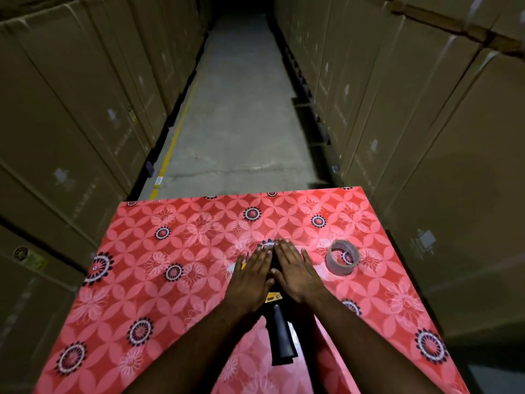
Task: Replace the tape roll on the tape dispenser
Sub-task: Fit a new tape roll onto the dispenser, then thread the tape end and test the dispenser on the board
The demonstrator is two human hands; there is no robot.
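A black and yellow tape dispenser [279, 334] lies on the red flowered table [176, 285], its black handle pointing toward me. My left hand [251, 275] and my right hand [295, 273] rest flat on its front part, fingers stretched out and side by side, covering the head. Whether a roll sits in the dispenser is hidden under my palms. A clear tape roll [342, 257] stands apart on the table, just right of my right hand.
Tall stacks of cardboard boxes [71, 115] wall in both sides. A concrete aisle [241, 109] with a yellow floor line runs away beyond the table's far edge.
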